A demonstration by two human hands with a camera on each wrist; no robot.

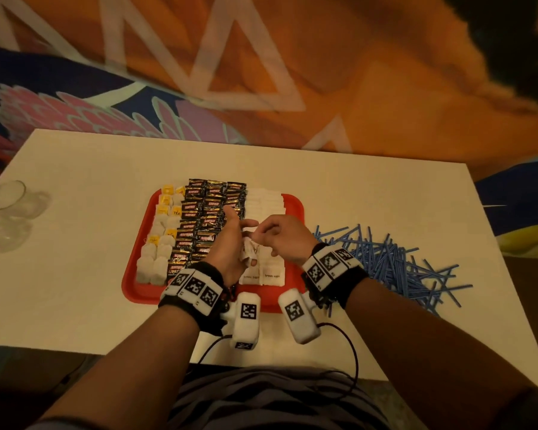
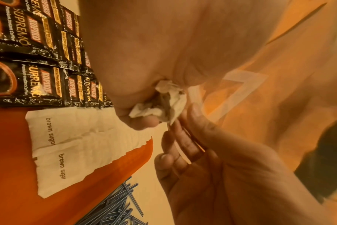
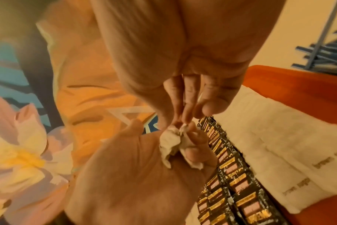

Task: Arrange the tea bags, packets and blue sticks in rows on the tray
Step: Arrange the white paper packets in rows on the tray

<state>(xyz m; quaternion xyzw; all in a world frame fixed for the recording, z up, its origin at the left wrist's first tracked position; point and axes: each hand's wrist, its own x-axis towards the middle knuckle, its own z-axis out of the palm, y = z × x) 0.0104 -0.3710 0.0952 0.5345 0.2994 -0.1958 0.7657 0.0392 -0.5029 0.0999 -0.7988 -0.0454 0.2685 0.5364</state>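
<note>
A red tray [image 1: 137, 283] holds columns of tea bags [image 1: 159, 243] on its left, black coffee packets [image 1: 205, 212] in the middle and white brown sugar packets [image 1: 264, 200] on its right. Above the sugar columns, my left hand [image 1: 230, 246] grips a crumpled white paper packet [image 1: 248, 252] in its curled fingers. My right hand [image 1: 277, 237] pinches the top of that packet [image 3: 173, 143] with thumb and fingertips [image 3: 187, 115]. The blue sticks [image 1: 385, 259] lie in a loose heap on the table to the right of the tray.
Clear glass cups [image 1: 7, 197] stand at the white table's [image 1: 75, 212] far left edge. Beyond the table lies an orange and floral patterned cloth [image 1: 323, 72]. Wrist camera cables hang over the table's front edge.
</note>
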